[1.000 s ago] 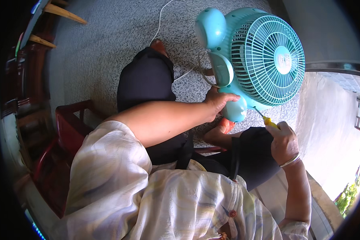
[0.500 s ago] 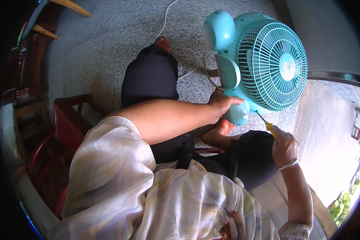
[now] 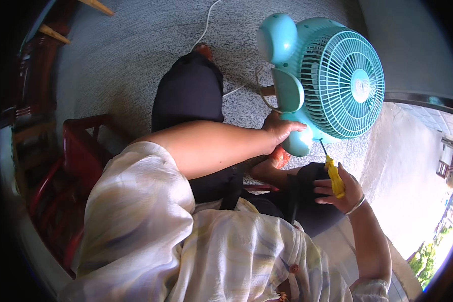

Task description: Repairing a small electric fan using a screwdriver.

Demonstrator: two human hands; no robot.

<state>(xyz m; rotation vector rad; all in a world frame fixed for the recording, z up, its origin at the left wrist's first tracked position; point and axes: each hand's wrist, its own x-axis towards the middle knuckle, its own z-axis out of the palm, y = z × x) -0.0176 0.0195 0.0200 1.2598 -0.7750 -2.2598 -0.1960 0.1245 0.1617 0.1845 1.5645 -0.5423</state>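
A turquoise fan (image 3: 311, 55) with a round grille and bulbous rounded parts stands tilted in front of me. My left hand (image 3: 283, 128) reaches across and grips its lower rounded part, thumb on top; the other fingers are mostly hidden. In my right hand (image 3: 345, 189) is a screwdriver (image 3: 334, 177) with a yellow handle and a thin dark shaft. Its handle lies between my thumb and fingers, which are loosened and partly stretched out. The shaft's tip meets the fan's lower edge, near a small hole; whether it sits on a screw is too small to tell.
A cable (image 3: 207, 25) runs over the speckled floor (image 3: 121, 55), and a thin cord hangs by the fan. Left of me stands a red chair (image 3: 83, 151). My knees in dark trousers (image 3: 189, 93) flank the fan's near side. A grey wall panel (image 3: 412, 45) rises at right.
My right hand has shifted slightly left and down and turned, its fingers loosening from a closed grip so more of the yellow handle shows. The left hand and fan have barely moved.
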